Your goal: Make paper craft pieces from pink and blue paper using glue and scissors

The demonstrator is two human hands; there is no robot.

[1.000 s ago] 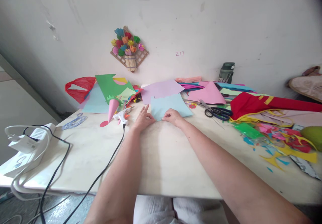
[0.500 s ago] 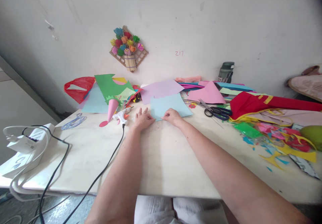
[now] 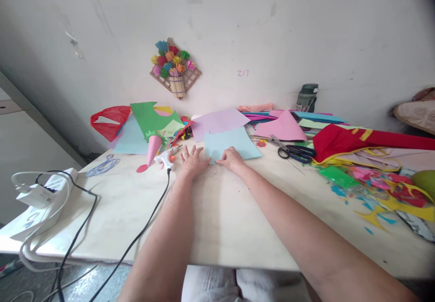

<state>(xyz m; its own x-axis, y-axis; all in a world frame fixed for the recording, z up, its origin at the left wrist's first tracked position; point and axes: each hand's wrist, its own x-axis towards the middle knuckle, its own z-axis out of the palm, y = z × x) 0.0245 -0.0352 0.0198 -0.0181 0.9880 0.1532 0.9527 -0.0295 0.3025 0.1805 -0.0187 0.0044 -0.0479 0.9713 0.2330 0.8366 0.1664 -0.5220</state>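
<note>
Blue paper is lying on the table between glue gun and scissors. The left hand is resting with fingers wide, thumb touching the near left corner. The right hand is holding its fingers narrow at the near edge; I cannot tell whether they are pinching it.

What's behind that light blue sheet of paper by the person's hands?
Just behind the light blue sheet lies a lilac sheet of paper, its near part covered by the blue one. Anything else underneath is hidden.
</note>
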